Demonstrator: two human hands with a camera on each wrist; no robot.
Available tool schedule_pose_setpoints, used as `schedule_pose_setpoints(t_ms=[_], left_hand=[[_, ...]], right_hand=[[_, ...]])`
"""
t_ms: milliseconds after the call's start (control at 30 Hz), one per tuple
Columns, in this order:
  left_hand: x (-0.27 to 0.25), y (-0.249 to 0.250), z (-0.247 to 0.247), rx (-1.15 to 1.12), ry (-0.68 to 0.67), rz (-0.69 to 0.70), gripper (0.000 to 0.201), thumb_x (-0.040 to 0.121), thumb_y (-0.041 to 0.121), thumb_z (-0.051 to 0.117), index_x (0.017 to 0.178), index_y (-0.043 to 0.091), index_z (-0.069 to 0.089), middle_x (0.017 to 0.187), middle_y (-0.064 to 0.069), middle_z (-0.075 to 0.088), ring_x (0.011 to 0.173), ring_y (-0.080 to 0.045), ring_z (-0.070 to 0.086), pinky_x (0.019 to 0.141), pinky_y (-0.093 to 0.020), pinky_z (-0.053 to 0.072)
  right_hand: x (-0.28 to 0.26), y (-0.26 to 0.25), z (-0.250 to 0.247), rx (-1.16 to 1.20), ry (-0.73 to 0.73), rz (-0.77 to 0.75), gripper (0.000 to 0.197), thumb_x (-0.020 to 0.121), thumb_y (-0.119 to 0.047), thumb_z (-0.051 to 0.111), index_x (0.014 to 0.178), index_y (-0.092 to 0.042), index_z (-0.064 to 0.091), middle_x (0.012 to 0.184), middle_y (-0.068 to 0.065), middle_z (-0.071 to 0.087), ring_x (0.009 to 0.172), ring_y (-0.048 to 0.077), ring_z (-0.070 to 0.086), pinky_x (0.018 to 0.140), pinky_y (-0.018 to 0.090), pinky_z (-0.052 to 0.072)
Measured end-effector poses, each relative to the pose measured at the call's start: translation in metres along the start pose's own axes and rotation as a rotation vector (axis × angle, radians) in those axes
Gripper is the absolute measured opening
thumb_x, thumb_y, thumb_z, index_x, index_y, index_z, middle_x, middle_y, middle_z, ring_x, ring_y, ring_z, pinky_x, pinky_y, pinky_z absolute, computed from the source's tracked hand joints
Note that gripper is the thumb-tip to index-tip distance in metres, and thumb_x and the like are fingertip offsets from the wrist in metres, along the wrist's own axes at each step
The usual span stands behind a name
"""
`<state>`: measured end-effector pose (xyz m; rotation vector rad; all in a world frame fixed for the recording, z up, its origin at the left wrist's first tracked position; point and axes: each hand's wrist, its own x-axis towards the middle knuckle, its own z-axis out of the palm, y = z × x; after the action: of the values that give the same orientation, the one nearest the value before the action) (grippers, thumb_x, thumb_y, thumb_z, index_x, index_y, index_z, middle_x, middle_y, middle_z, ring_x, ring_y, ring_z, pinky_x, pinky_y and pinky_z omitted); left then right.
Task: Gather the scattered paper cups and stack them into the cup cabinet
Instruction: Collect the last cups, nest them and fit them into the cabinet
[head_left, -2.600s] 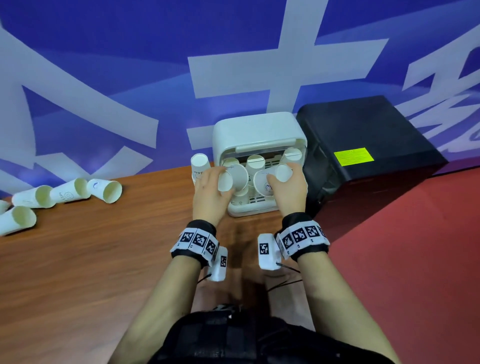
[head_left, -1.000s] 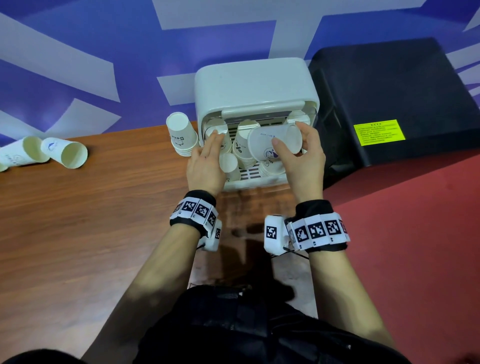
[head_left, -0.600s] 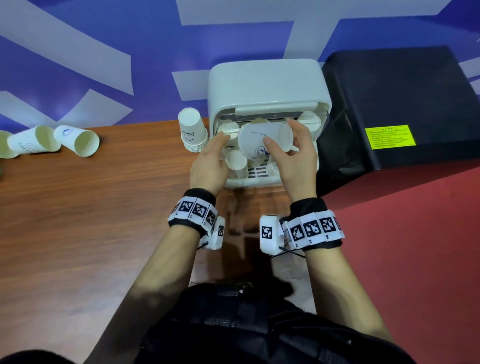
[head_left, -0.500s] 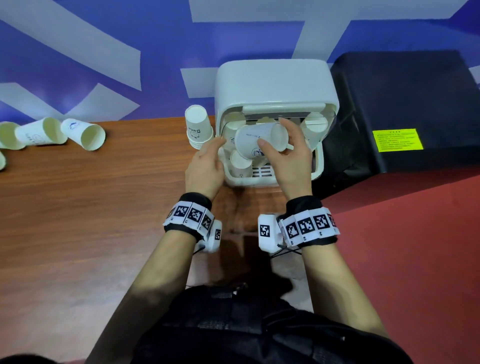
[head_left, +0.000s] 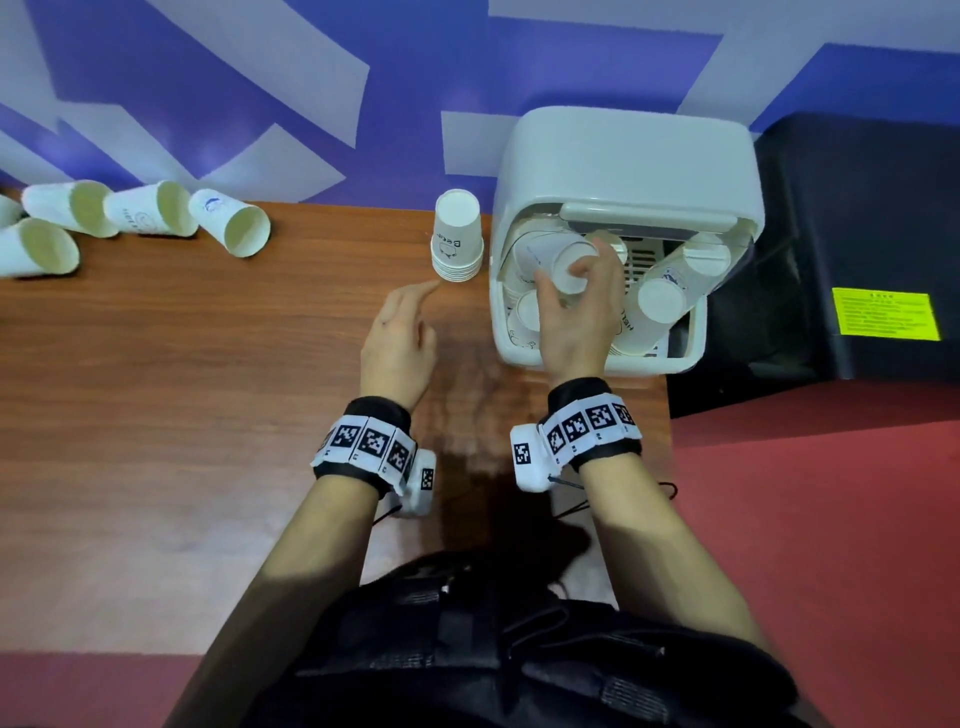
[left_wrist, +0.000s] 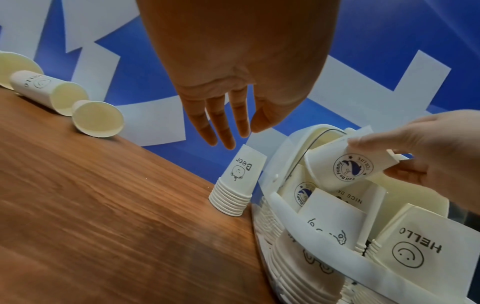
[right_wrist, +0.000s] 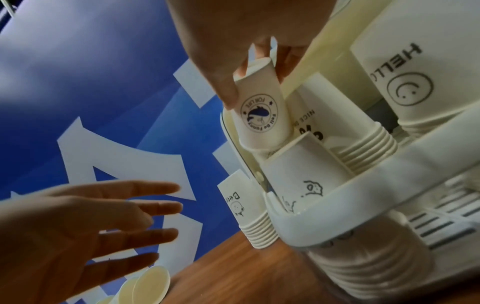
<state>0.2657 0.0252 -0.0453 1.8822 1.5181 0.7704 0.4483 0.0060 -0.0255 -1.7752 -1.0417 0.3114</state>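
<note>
Paper cup (head_left: 563, 262) in right grip (head_left: 576, 306)

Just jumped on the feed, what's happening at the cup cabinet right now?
The right hand grips a blue-logo paper cup, upside down, over a stack at the left of the cup cabinet. The left hand is open, reaching toward the upside-down cup stack on the table beside the cabinet. More loose cups lie on their sides at the far left.
</note>
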Motion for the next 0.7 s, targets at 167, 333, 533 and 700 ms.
schedule_pose_setpoints(t_ms=[167,333,533,700], left_hand=[[-0.002,-0.003,-0.002,-0.001,-0.011,0.010,0.055,0.082,-0.004,0.046,0.132,0.021,0.051,0.128,0.000,0.053,0.110,-0.018,0.056,0.090,-0.030,0.045],[-0.002,-0.010,-0.003,-0.009,-0.017,0.001,0.056,0.083,-0.004,0.045,0.132,0.021,0.051,0.128,0.001,0.053,0.109,-0.017,0.056,0.088,-0.031,0.046],[-0.001,-0.015,0.001,-0.036,-0.025,-0.004,0.055,0.082,-0.003,0.044,0.131,0.022,0.051,0.126,0.002,0.054,0.108,-0.015,0.056,0.087,-0.035,0.048],[0.001,-0.013,0.006,-0.042,-0.044,-0.031,0.055,0.083,-0.001,0.045,0.132,0.024,0.050,0.125,0.003,0.054,0.107,-0.014,0.055,0.090,-0.034,0.046]], right_hand=[[0.004,0.015,0.014,-0.010,0.015,-0.044,0.022,0.086,-0.016,0.066,0.101,-0.008,0.052,0.131,0.020,0.044,0.120,0.034,0.046,0.095,0.048,0.044],[0.009,0.018,0.018,-0.049,0.021,-0.114,0.025,0.090,-0.013,0.059,0.109,0.003,0.060,0.131,0.023,0.047,0.123,0.034,0.046,0.103,0.047,0.039],[0.010,0.018,0.019,-0.374,-0.006,-0.254,0.048,0.078,0.000,0.046,0.123,-0.006,0.061,0.139,0.012,0.052,0.135,0.038,0.037,0.112,0.062,0.018],[0.005,0.008,0.015,-0.580,-0.168,-0.169,0.072,0.072,-0.001,0.039,0.142,-0.018,0.043,0.154,-0.004,0.032,0.146,0.037,0.011,0.113,0.059,-0.006]])
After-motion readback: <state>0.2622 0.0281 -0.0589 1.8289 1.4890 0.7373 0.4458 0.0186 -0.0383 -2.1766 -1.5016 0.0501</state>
